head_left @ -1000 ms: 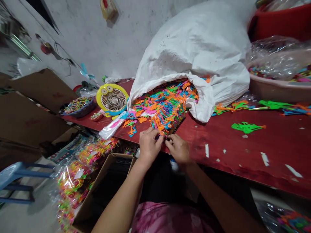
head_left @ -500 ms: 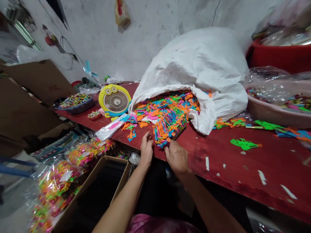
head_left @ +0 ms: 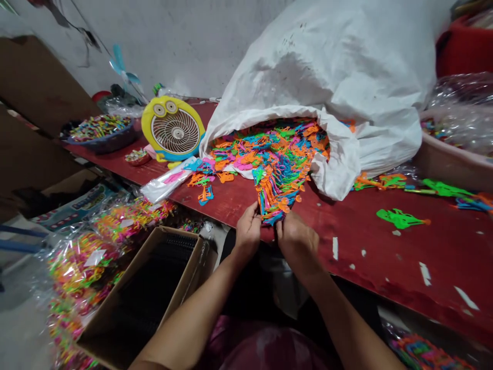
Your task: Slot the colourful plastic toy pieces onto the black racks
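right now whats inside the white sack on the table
At the mouth of the white sack lie orange, green and blue plastic shapes; the sack covers whatever lies further in.

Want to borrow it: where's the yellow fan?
The fan stands on the red table, just left of the white sack, at the left of the head view.

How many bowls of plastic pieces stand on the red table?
3: dark bowl at far left, small red dish by the fan, pink basin at right. The white sack may hide more.
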A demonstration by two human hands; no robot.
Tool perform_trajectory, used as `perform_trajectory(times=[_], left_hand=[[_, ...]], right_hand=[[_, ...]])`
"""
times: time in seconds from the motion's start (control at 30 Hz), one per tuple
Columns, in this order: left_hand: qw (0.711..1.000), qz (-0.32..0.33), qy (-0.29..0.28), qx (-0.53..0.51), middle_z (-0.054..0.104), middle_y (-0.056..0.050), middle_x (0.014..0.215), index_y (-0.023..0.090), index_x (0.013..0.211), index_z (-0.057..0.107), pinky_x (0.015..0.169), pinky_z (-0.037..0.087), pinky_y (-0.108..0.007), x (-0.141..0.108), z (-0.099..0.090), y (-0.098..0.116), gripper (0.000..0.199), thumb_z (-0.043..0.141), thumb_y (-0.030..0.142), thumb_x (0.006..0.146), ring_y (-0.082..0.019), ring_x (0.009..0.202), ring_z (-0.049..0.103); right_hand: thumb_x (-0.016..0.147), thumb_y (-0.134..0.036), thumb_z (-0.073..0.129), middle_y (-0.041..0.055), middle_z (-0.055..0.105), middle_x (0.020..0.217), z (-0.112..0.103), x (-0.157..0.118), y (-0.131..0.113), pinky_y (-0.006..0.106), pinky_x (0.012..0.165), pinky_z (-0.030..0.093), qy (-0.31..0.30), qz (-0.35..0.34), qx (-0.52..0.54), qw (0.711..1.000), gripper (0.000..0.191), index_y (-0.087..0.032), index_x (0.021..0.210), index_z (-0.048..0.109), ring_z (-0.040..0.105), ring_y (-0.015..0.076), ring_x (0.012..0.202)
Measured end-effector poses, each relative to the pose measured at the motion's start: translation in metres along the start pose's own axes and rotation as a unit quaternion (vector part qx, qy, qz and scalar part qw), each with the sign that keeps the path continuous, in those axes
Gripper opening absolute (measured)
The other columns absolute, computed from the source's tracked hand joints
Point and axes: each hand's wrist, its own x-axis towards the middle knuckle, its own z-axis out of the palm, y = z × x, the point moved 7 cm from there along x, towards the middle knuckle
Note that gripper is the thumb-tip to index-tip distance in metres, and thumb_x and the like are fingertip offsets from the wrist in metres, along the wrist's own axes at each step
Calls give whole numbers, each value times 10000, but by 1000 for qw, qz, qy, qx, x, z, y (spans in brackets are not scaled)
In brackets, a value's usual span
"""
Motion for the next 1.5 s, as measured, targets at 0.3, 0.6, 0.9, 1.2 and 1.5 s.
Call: perform_trajectory(times=[0.3, 0.6, 0.9, 1.2, 1.5], left_hand=[[973, 141, 141, 112, 591, -134, 1308, 160, 1321, 521, 1033, 469, -414, -20, -18, 45, 421, 497, 250, 911, -236, 1209, 573], [879, 286, 12, 382, 719, -100, 1014, 184, 1171, 637, 888, 426, -431, -2, 26, 113, 350, 629, 387, 887, -256, 957, 621], [835, 239, 120, 482, 683, -75, 724, 184, 735, 669, 775, 318, -401, 15, 45, 111, 264, 637, 420, 848, -253, 799, 564], [785, 229, 95, 567, 672, -91, 716, 166, 704, 669, 751, 309, -377, 23, 55, 108, 245, 573, 326, 863, -260, 813, 575], [719, 83, 52, 688, 642, -123, 1017, 52, 967, 648, 832, 248, -386, 37, 45, 82, 556, 358, 520, 885, -260, 949, 508]], right_hand=[[991, -316, 420, 52, 669, 896, 8, 1, 6, 287, 558, 229, -31, -8, 68, 997, 235, -173, 1017, 605, 574, 138, 678], [967, -305, 409, 118, 701, 935, 8, 5, 4, 281, 595, 355, -53, -21, 139, 989, 292, -157, 1031, 652, 651, 194, 777], [957, -296, 430, 133, 706, 967, 13, 4, 4, 280, 637, 442, -31, 8, 149, 988, 312, -164, 1106, 670, 675, 215, 800], [978, -256, 413, 150, 693, 996, 10, 10, 4, 292, 676, 464, -75, -9, 170, 982, 296, -132, 1134, 633, 686, 232, 854], [956, -152, 344, 109, 661, 1005, 16, -1, 0, 305, 661, 522, -39, -32, 148, 988, 232, -116, 1075, 541, 662, 200, 846]])
